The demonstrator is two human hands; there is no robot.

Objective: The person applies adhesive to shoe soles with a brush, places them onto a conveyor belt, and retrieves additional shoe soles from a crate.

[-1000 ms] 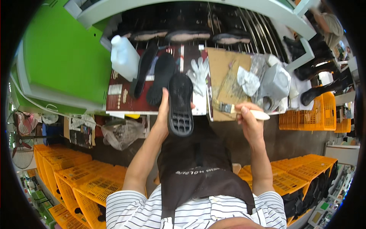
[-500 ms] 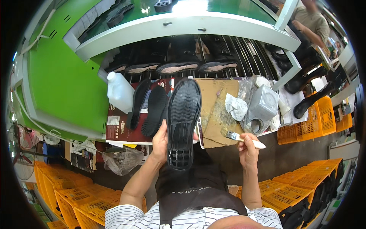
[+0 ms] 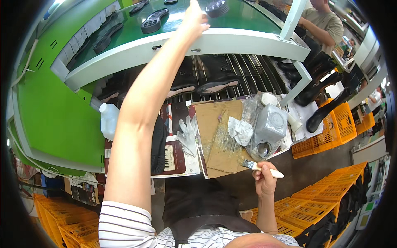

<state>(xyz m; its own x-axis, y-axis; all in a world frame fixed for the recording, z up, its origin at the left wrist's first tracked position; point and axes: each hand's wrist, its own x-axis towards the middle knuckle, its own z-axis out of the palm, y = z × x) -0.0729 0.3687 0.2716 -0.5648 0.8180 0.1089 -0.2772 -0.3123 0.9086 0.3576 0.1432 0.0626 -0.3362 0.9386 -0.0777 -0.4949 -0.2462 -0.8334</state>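
My left arm reaches far over the green conveyor belt (image 3: 248, 20), and my left hand (image 3: 195, 20) is there with its fingers apart. Just right of it, blurred, lies a black shoe sole (image 3: 217, 8); no grip on it shows. In my right hand (image 3: 265, 180), at the near edge of the bench, is a paintbrush (image 3: 276, 173) with a pale handle, its bristles pointing left over the cardboard (image 3: 221, 136). A dark sole (image 3: 159, 151) on the bench is partly hidden by my left forearm. A white glove (image 3: 188, 134) lies beside it.
A white jug (image 3: 108, 120) stands at left. At right are a cut clear plastic container (image 3: 271, 124) and crumpled white cloth (image 3: 240, 131). Black boots (image 3: 217, 84) line the rack behind. Orange crates (image 3: 320, 182) stand nearby; a person (image 3: 320, 25) works at far right.
My left hand has carried the sole from in front of me up to the belt and come away from it. The glove has come into view. The brush stays in my right hand.
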